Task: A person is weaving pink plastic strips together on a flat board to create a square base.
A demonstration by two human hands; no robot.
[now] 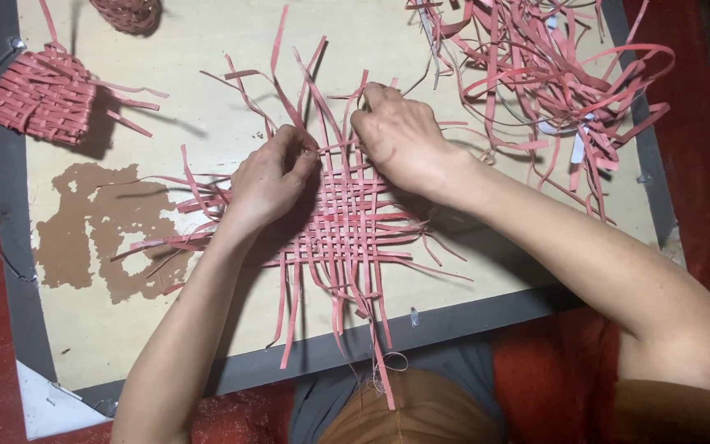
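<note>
A flat woven mat (pixel 347 226) of thin pink-red strips is laid near the middle of a pale board (pixel 207 107) with a grey border, which serves as the bench. The centre of the mat is plaited in a tight over-and-under grid, while loose strip ends are left sticking out on all four sides, some straight and some curled. The left hand (pixel 271 177) is pressed on the upper left part of the weave, with its fingers curled down onto the strips. The right hand (pixel 400 140) is placed at the upper edge of the mat, its fingers pinched closed on one upright strip (pixel 361 94). A smaller finished woven piece (pixel 39 94) is seen at the upper left of the board, and a tangled heap of loose strips (pixel 560 74) at the upper right. A worn brown patch (pixel 96 226) is visible on the board, left of the mat.
</note>
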